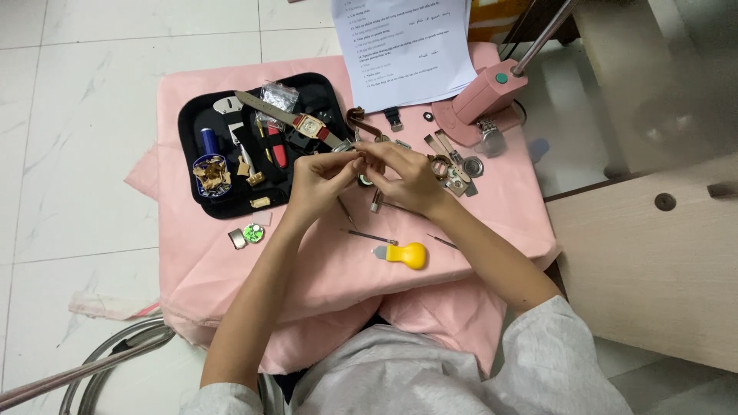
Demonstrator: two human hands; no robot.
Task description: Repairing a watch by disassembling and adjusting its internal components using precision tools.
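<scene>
White floor tiles surrounded a small table draped in a pink cloth [231,269], and you were seated at it with both hands over its middle.

Well to the left of your hands lay a black tool tray [192,115] holding a blue-handled tool [210,141], a red-handled tool [278,154] and a small dish of tan scraps [211,174]. A wristwatch with a square face [309,126] lay across the tray's right edge, just beyond your left hand. Nearer you, left of your left forearm, sat a small green disc [253,232].

Your left hand [319,180] was pinched narrow, fingertips meeting those of your right hand [407,178], which was likewise closed. Between them you held a small watch part [363,159]; it was mostly hidden, so its exact kind could not be determined. Judged by its size, it would be light, rigid, smooth enough to slip, and easily scratched or bent; the edges, taken with the fingertips, were the sound place to grip, not any face or glass.

Below your right hand lay a yellow-handled tool [407,254] and thin picks [370,237]. Right of that hand were loose strap pieces [446,154], then a pink lamp base [484,96]. Beyond it lay a printed sheet [407,54].
</scene>
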